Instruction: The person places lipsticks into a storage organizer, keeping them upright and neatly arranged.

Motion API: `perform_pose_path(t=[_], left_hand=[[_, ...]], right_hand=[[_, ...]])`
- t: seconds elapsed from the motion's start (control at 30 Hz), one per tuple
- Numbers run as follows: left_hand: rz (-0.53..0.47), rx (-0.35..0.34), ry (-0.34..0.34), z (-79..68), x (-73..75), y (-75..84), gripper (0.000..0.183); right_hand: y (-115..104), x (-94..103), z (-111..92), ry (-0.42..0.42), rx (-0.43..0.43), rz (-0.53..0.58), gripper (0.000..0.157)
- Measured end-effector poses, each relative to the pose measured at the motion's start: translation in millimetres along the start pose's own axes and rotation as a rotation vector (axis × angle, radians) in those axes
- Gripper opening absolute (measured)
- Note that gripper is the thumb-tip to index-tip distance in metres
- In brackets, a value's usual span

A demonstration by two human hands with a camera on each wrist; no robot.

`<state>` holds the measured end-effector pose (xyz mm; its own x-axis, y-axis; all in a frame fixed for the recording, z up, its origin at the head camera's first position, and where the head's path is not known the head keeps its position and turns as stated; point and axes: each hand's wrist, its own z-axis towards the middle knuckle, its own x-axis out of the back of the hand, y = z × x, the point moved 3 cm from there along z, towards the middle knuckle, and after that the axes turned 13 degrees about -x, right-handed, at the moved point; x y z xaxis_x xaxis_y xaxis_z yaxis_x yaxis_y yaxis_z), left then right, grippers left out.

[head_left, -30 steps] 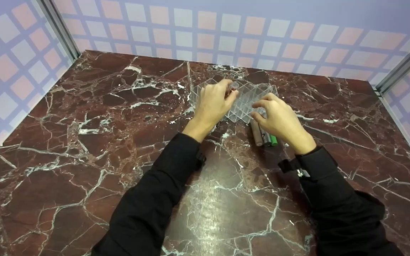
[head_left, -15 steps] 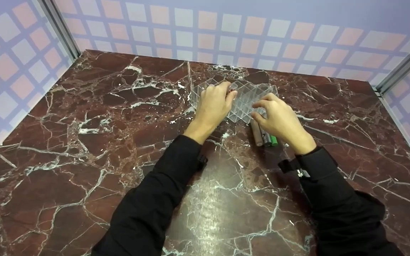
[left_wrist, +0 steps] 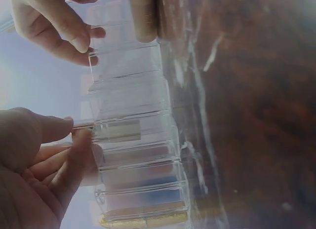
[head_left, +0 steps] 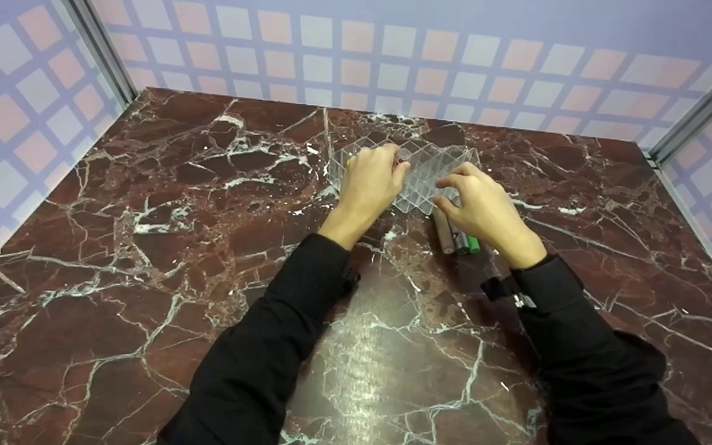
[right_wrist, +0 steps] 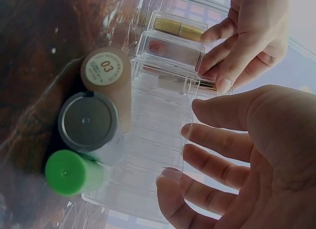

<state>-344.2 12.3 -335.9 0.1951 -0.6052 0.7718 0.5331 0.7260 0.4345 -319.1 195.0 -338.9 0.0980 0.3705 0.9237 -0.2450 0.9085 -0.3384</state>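
Observation:
A clear plastic lipstick organizer (head_left: 424, 176) with several slots stands toward the back of the table. My left hand (head_left: 371, 176) pinches the top of a lipstick tube (left_wrist: 118, 131), whose lower part sits inside one slot. My right hand (head_left: 483, 207) holds the upper rim of the organizer at its right part, thumb and fingers bent around the edge. A gold lipstick (right_wrist: 178, 28) fills an end slot, and a clear one with a reddish mark (right_wrist: 168, 50) is beside it. The left fingers partly hide the pinched tube in the head view.
In front of the organizer lie a brown tube labelled 03 (right_wrist: 106, 68), a grey-capped tube (right_wrist: 88, 121) and a green-capped tube (right_wrist: 66, 172), side by side. The dark red marble table (head_left: 207, 309) is bordered by patterned panels (head_left: 356, 55).
My left hand has moved slightly down, and the lipstick tube has sunk lower into its slot. The right hand has stayed in place on the organizer.

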Motion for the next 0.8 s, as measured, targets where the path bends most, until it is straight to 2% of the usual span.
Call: perform_pose_path(t=[0.3, 0.53, 0.8], left_hand=[[0.060, 0.021, -0.029, 2.6, -1.6, -0.7, 0.026], [0.070, 0.062, -0.060, 3.1, -2.7, -0.9, 0.024], [0.072, 0.019, -0.040, 4.7, -4.2, 1.1, 0.021]], right_hand=[[-0.5, 0.0, -0.5, 0.002, 0.005, 0.007, 0.033], [-2.4, -0.3, -1.3, -0.003, 0.006, 0.005, 0.034], [-2.7, 0.0, -1.9, -0.001, 0.002, -0.013, 0.036]])
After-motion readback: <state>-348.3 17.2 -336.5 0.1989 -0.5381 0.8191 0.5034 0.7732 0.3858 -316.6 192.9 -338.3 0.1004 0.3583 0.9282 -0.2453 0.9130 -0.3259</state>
